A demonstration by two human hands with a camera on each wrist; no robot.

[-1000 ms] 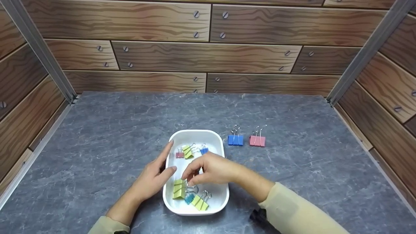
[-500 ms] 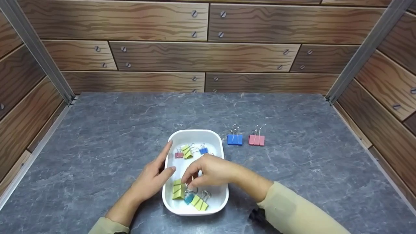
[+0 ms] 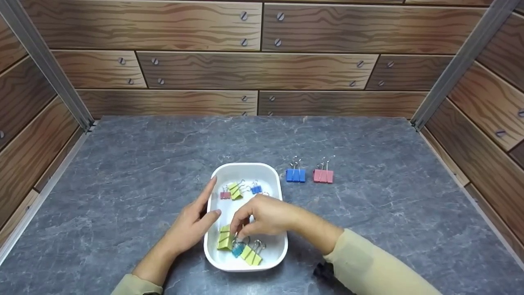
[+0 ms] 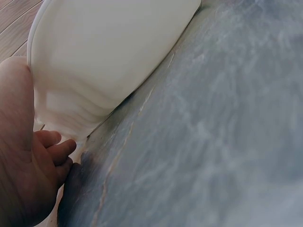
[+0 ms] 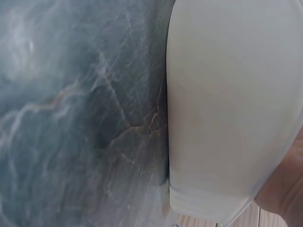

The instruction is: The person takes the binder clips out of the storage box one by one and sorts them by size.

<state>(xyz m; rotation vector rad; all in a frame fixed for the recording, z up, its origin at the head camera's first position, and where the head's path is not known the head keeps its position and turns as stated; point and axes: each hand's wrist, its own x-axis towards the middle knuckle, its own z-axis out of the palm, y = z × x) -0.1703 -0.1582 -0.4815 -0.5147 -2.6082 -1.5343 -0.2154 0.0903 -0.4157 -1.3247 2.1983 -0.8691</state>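
A white tray (image 3: pixel 271 262) holds several binder clips. My left hand (image 3: pixel 192 223) lies along its left side, index fingertip and thumb on the rim; in the left wrist view, loosely bent fingers (image 4: pixel 59 150) show by the outer wall. Reaching over the right rim, my right hand (image 3: pixel 262 217) pinches at the wire handles of a small teal binder clip (image 3: pixel 237 250). A large yellow binder clip (image 3: pixel 224 239) lies left of those fingertips, another yellow binder clip (image 3: pixel 251 256) to the right. The right wrist view shows mostly the tray's outer wall (image 5: pixel 222 94).
At the tray's far end lie a small pink binder clip (image 3: pixel 225 196), a yellow one (image 3: pixel 235 191) and a small blue one (image 3: pixel 256 189). Right of the tray, a large blue binder clip (image 3: pixel 295 175) and a large pink one (image 3: pixel 323 176) stand on the grey marbled table (image 3: pixel 163 143).
My right fingertips have sunk slightly lower toward the teal binder clip, whose handles have shifted a little. My left hand keeps its place on the tray.
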